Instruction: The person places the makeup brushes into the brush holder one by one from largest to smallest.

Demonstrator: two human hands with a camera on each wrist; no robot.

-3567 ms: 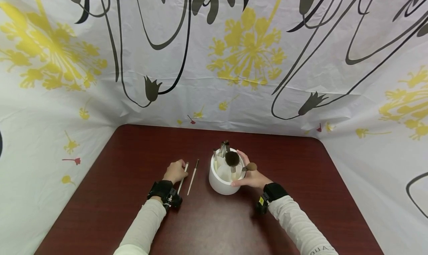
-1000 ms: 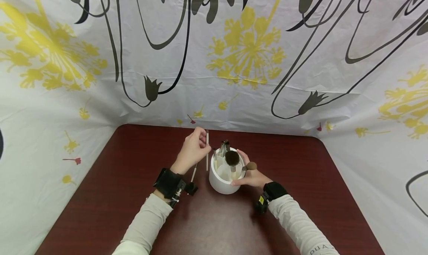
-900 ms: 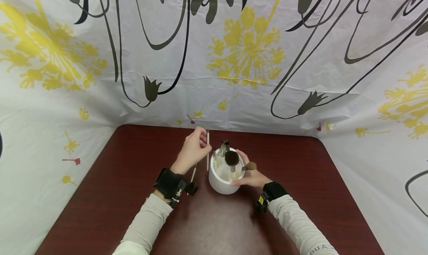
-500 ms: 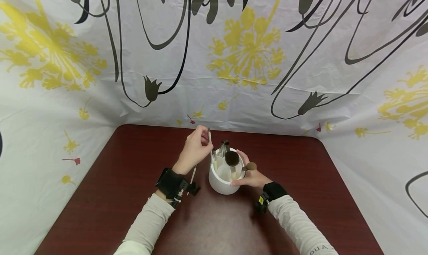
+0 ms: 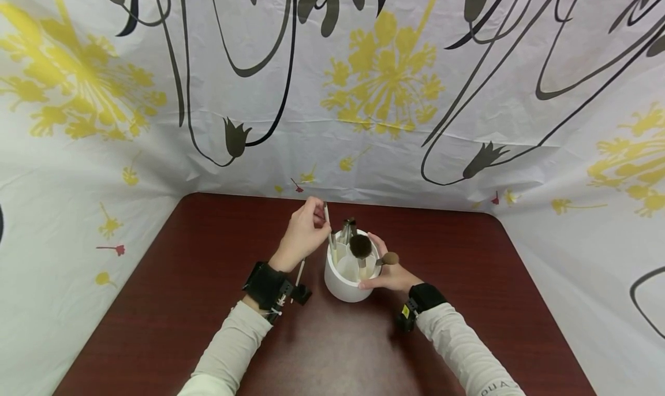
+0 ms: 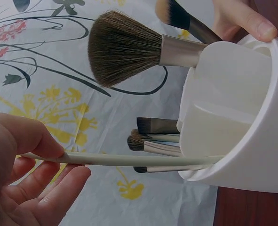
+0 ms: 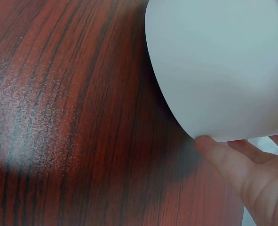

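My left hand (image 5: 303,234) pinches a thin, pale-handled makeup brush (image 6: 129,160) between thumb and fingers at the cup's left rim. In the left wrist view, the far end of its handle reaches inside the rim of the white divided brush holder (image 5: 347,289). My right hand (image 5: 393,277) grips the holder's right side, thumb at the front; the right wrist view shows it against the smooth white wall. A big fluffy brush (image 6: 124,49), a tan-tipped brush (image 5: 390,258) and several small brushes (image 6: 155,136) stand in the holder's compartments.
Another thin brush (image 5: 300,273) lies on the dark red wooden table (image 5: 441,240), partly hidden by my left hand and wrist camera. A white patterned cloth (image 5: 312,96) hangs behind the table and along its sides.
My left hand has lifted the thin brush off the table and carried it right to the holder. Lately its handle end has dipped inside the rim. The right hand has stayed put.
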